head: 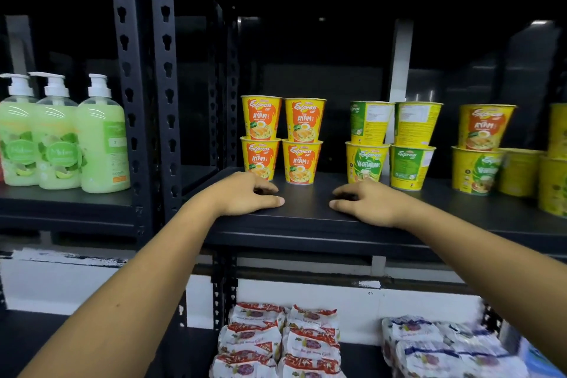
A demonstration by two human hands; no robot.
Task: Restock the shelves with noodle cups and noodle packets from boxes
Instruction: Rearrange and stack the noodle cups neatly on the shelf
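Both hands are just parked on the front part of the black shelf (306,221), holding nothing at all. The left hand (247,193) sits palm down with its fingers loosely curled, just in front of the orange Ayam cups (282,139), which stand in two stacks of two. The right hand (369,202) rests the same way, fingers bent a bit, just in front of the green vegetarian cups (391,144), also stacked two high in two columns. More yellow cups (484,147) crowd the right end of that shelf. One level down, red noodle packets (277,344) lie in piles, with blue noodle packets (445,350) off to their right. On the rack over to the left, three green soap bottles (61,135) stand together.
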